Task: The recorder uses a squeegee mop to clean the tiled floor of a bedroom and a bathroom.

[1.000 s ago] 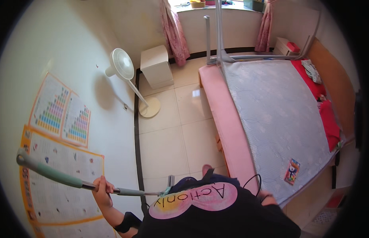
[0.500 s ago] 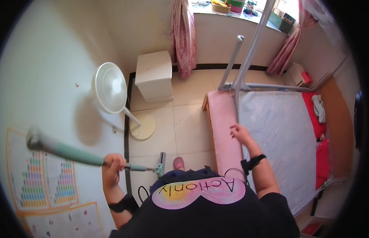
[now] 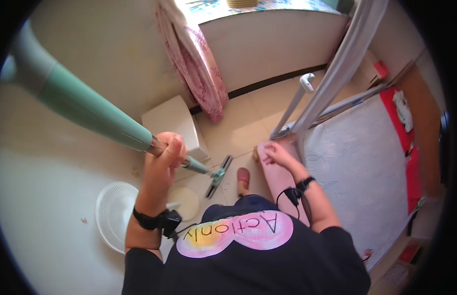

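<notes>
My left hand (image 3: pixel 170 150) is closed around the pole of a mop (image 3: pixel 98 109). Its thick green grip slants up to the far left, passing out of sharp view at the rim. At the lower end, the flat mop head (image 3: pixel 219 177) rests on the tiled floor, left of my foot. My right hand (image 3: pixel 279 155) hovers over the end of a pink-topped bench (image 3: pixel 274 172). Its fingers are loosely curled and apart, with nothing seen in them.
A white cabinet (image 3: pixel 172 123) stands by the wall near a pink curtain (image 3: pixel 204 78). The white fan (image 3: pixel 115 216) is at my left. Grey metal posts (image 3: pixel 332 73) rise at the corner of a bed (image 3: pixel 356 177) on my right. A slipper (image 3: pixel 243 175) shows on my foot.
I have moved forward, so the fan and cabinet sit lower in view. My left hand and the mop have shifted right and farther; my right hand is now by the bench's end.
</notes>
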The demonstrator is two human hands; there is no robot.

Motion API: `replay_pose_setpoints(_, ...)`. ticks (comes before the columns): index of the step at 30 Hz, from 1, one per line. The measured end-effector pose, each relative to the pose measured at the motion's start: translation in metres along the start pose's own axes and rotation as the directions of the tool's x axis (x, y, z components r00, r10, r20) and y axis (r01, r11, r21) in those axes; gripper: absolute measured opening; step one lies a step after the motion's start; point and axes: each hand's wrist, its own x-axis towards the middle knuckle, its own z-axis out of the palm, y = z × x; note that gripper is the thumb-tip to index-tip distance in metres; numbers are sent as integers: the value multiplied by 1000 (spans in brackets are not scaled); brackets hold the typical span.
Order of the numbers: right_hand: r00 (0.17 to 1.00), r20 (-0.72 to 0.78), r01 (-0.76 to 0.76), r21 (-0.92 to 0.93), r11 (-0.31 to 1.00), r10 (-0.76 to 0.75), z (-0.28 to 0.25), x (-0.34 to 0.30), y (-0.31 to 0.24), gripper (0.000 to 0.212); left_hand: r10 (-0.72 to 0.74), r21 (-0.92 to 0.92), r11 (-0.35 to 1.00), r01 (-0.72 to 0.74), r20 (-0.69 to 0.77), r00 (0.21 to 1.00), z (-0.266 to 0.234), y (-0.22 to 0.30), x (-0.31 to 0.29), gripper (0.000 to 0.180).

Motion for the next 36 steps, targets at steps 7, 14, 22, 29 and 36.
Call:
replay_pose_setpoints(7, 897, 180, -415, 28, 909, 404, 53, 170, -170, 70, 198, -66, 980, -189, 184, 963, -14, 12, 180, 42)
replay_pose_setpoints(14, 867, -240, -184, 660, 728, 437, 21, 310, -188, 6, 412, -298, 905, -305, 426, 805, -65, 13, 316, 31)
replay_pose_setpoints(22, 675, -483, 77, 798, 597, 558, -76, 379, -191, 56, 624, -392, 779, -490, 561, 544, -137, 98, 435, 32)
replay_pose_setpoints(29, 394, -566, -74, 766, 639, 724, -174, 435, -157, 71, -328, 939, 313, -144, 249, 911, -98, 88, 540, 22)
replay_pose_setpoints(36, 245, -420, 287, 893, 348, 874, -268, 480, -40, 21, -897, 997, -14, -70, 19, 441, 8, -24, 623, 38)
